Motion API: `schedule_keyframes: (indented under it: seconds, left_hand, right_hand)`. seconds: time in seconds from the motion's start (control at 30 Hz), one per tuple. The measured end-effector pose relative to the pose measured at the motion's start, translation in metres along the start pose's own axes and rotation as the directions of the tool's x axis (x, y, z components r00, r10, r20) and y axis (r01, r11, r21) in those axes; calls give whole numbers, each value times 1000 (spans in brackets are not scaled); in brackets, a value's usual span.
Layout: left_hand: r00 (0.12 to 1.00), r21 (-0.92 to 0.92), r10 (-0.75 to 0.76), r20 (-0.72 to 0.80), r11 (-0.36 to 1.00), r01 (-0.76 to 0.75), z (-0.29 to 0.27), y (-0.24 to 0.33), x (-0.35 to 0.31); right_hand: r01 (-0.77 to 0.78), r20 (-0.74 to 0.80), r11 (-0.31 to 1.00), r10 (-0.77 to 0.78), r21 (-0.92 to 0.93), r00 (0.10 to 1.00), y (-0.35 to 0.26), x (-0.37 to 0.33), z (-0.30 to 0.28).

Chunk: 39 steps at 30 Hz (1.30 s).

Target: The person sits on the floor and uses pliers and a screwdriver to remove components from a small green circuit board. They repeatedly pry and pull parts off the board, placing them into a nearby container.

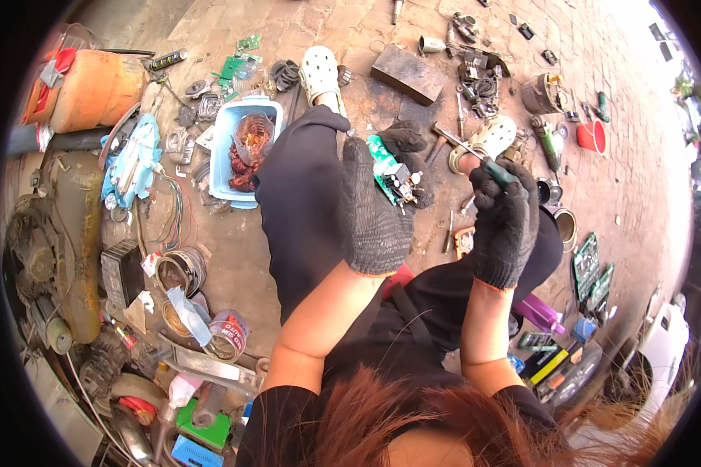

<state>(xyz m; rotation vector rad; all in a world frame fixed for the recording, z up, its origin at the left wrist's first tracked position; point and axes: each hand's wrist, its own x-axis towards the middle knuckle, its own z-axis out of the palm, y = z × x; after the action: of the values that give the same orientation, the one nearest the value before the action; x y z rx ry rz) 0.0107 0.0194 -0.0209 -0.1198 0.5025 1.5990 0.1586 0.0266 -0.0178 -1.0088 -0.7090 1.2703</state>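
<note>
My left hand (375,214), in a dark knitted work glove, holds a green circuit board (383,162) between thumb and fingers. White and dark components stand up from the board's lower end. My right hand (509,222), gloved the same way, is closed round the dark green handle of a screwdriver (497,173). Its metal shaft points up and to the left, toward my right shoe. The tip stays apart from the board. Both hands are raised over my lap, and the gloved fingers partly hide the board's edges.
Left of my leg stands a light blue basin (223,148) holding copper-coloured coils. A dark metal block (407,74) lies ahead between my shoes (494,136). An orange gas cylinder (105,89), a red bucket (592,138), cans, tools and scrap parts surround me on the brick ground.
</note>
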Motion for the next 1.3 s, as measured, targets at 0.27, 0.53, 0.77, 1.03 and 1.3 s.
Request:
schedule_keyframes:
  seconds: [0.27, 0.53, 0.77, 1.03, 1.3]
  left_hand:
    - [972, 488, 214, 96, 841, -234, 38, -9, -52]
    - [685, 778, 499, 531, 32, -627, 14, -23, -62]
    - [570, 775, 615, 545, -108, -623, -15, -30, -57]
    - [732, 701, 624, 273, 392, -596, 10, -21, -61]
    - [929, 456, 357, 97, 814, -361, 26, -9, -58]
  right_hand:
    - [370, -40, 886, -396, -280, 917, -67, -54, -7]
    - [673, 451, 555, -499, -490, 740, -99, -92, -22]
    - [588, 426, 640, -411, -494, 806, -105, -102, -16]
    - [766, 678, 340, -357, -546, 642, -112, -97, -3]
    - [681, 652, 381, -224, -625, 724, -108, -83, 9]
